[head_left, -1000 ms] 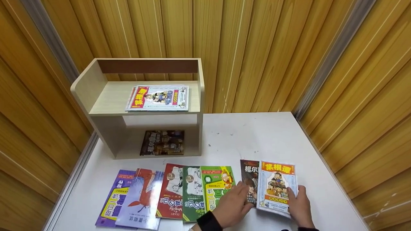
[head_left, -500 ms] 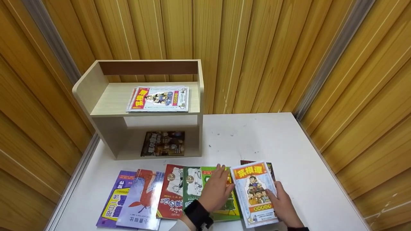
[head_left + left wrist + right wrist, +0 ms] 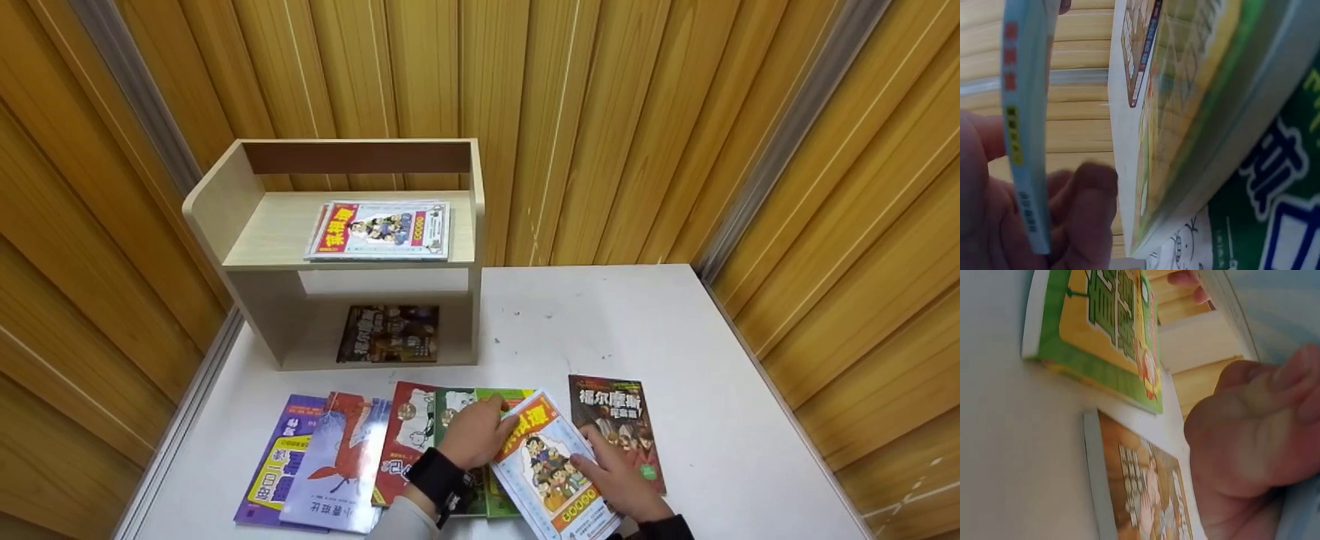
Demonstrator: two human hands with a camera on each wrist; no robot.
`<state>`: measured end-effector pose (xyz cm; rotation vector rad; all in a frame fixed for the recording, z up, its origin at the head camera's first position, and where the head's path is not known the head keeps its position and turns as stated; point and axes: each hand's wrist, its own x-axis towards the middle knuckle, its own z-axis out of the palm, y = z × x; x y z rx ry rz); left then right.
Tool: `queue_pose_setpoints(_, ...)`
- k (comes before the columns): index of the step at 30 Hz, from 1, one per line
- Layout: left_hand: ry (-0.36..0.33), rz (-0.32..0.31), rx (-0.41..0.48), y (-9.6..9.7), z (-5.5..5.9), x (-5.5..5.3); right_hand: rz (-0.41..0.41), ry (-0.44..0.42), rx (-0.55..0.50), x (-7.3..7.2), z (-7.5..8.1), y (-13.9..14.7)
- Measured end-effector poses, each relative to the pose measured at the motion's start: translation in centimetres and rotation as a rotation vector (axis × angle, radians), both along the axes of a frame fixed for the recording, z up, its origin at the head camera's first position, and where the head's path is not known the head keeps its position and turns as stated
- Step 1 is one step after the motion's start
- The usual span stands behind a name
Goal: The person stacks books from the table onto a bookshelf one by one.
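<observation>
A light-blue comic book (image 3: 551, 469) with a red-and-yellow title is held tilted above the green book (image 3: 501, 504). My right hand (image 3: 622, 480) grips its right edge, thumb on the cover. At its upper left edge is my left hand (image 3: 474, 435); the left wrist view shows the book's spine (image 3: 1024, 140) between thumb and fingers. In the right wrist view, the curled right hand (image 3: 1252, 433) holds the book's underside, raised off the table. Beneath my left hand lie a dark-green book (image 3: 454, 401) and the green one, partly hidden.
A two-tier wooden shelf (image 3: 480, 300) stands behind, with light-blue comics (image 3: 382, 231) on top and a dark book (image 3: 388, 334) below. Purple (image 3: 274, 476), lilac (image 3: 337, 457) and red (image 3: 409, 435) books overlap at left. Another dark book (image 3: 619, 420) lies at right on the white table (image 3: 750, 450).
The light-blue comic book has moved left in my right hand and tilted, uncovering the dark book beneath. My left hand has shifted left, then come to the comic book's edge.
</observation>
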<state>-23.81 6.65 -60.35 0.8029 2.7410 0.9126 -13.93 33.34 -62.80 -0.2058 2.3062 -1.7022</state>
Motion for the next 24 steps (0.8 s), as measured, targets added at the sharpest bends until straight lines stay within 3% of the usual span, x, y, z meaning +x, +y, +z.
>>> queue_pose_setpoints(5,-0.228,-0.13,0.152,-1.2,-0.5,-0.8,0.048,-0.02,-0.002,-0.4,0.4,-0.6)
queue_pose_setpoints(8,-0.311,-0.172,0.235,-1.6,-0.6,-0.9,0.058,-0.042,-0.019,-0.4,0.7,-0.8)
queue_pose_setpoints(10,-0.321,-0.175,0.261,-1.8,-0.6,-0.8,0.048,-0.045,-0.023,-0.5,0.8,-0.8)
queue_pose_setpoints(12,-0.328,-0.156,0.294,-2.1,-0.6,-0.6,0.016,-0.043,-0.03,-0.5,1.0,-0.8)
queue_pose_setpoints(14,-0.317,-0.12,0.318,-2.6,-0.5,-0.4,-0.067,-0.026,-0.022,-0.6,1.2,-0.9)
queue_pose_setpoints(18,-0.304,-0.01,0.415,-3.9,-0.3,0.1,-0.338,-0.024,-0.039,-1.0,1.8,-1.5)
queue_pose_setpoints(21,-0.275,0.084,0.487,-4.8,-0.2,0.3,-0.495,-0.067,-0.142,-1.4,2.3,-2.6)
queue_pose_setpoints(24,-0.248,0.169,0.537,-5.6,-0.1,0.5,-0.538,-0.118,-0.26,-1.7,2.4,-4.3)
